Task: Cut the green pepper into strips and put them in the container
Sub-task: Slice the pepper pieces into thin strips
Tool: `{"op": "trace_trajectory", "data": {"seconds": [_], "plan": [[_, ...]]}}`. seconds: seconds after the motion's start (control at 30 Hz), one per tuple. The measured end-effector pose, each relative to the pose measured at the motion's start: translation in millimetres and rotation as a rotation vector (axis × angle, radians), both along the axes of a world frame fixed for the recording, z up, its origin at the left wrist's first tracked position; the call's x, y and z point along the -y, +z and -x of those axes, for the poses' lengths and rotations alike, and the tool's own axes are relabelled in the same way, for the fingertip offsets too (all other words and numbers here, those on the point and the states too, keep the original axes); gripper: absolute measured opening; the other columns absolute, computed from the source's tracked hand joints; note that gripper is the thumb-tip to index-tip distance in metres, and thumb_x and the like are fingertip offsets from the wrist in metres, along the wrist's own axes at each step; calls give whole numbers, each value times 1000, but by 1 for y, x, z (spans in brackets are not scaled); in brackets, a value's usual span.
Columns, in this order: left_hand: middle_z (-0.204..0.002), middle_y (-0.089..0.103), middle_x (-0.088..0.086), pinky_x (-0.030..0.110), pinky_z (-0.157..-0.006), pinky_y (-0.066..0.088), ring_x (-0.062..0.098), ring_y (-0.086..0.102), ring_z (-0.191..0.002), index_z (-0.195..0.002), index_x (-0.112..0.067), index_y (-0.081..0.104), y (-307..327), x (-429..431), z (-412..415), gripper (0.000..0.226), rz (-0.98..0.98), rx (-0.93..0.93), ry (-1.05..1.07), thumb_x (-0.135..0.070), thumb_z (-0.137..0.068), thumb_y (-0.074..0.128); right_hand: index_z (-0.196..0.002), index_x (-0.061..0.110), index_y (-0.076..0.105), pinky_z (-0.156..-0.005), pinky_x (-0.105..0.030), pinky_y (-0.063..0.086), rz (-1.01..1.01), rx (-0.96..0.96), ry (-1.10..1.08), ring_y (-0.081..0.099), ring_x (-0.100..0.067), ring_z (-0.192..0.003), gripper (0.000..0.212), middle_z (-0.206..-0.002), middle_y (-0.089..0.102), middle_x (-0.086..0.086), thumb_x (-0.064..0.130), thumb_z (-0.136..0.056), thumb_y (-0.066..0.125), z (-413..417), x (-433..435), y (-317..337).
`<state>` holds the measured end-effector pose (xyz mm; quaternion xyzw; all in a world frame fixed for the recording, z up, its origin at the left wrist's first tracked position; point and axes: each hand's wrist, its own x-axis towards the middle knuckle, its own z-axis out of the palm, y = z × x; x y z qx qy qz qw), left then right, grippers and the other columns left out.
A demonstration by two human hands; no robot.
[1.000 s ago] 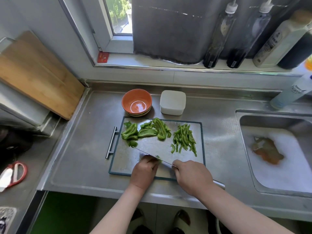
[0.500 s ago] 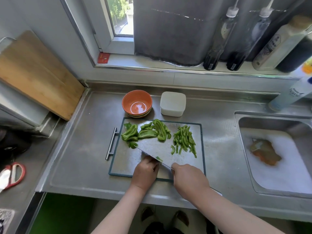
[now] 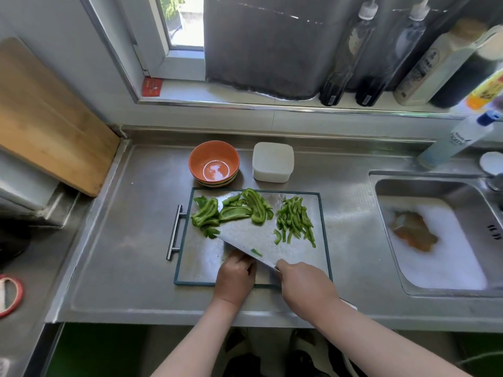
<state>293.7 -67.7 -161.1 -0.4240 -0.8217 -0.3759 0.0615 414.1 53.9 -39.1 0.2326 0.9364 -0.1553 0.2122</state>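
Note:
A steel cutting board (image 3: 321, 257) with a green rim lies on the counter. Large green pepper pieces (image 3: 234, 212) lie at its far left, and a heap of cut strips (image 3: 295, 223) lies at its far right. My right hand (image 3: 304, 289) grips the handle of a wide cleaver (image 3: 245, 240), whose blade slants across the board's near middle. My left hand (image 3: 235, 278) presses curled fingers down just left of the blade, on a pepper piece that is mostly hidden. A green scrap (image 3: 255, 252) clings to the blade. Behind the board stands a white lidded container (image 3: 273, 161).
An orange bowl (image 3: 213, 164) stands left of the container. To the right is a sink (image 3: 435, 240) with foam and a brown cloth. Bottles line the sill (image 3: 340, 72). A wooden board (image 3: 46, 118) leans at the left, and red-handled scissors (image 3: 11, 295) lie near the left edge.
The cleaver's blade has tipped so that its broad face shows, where before it showed only as a thin edge. Both hands stay at the board's near edge.

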Motion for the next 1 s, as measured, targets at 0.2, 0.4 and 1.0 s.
{"op": "trace_trajectory", "data": {"seconds": [0.2, 0.4, 1.0], "plan": [[-84, 70, 7, 22, -68, 48, 18, 61, -79, -75, -10, 75, 2, -2, -3, 21, -7, 18, 14, 4, -63, 85, -97, 18, 45, -56, -36, 35, 58, -32, -2, 47, -29, -67, 11, -71, 42, -1, 10, -97, 38, 9, -6, -14], [-79, 66, 4, 23, -66, 49, 18, 60, -75, -79, -13, 76, 1, -1, -8, 19, 24, 63, 48, -1, -68, 86, -101, 17, 50, -48, -35, 29, 77, -27, -27, 44, -22, -59, 14, -70, 46, -1, 13, -100, 36, -13, -21, -20], [-86, 72, 8, 28, -65, 54, 24, 66, -77, -83, -11, 77, 11, -4, -13, 29, 70, 54, 140, 3, -60, 88, -110, 22, 51, -61, -39, 44, 77, -89, 94, 54, -29, -70, 20, -78, 53, -1, 15, -99, 36, -11, -19, -10]]}}
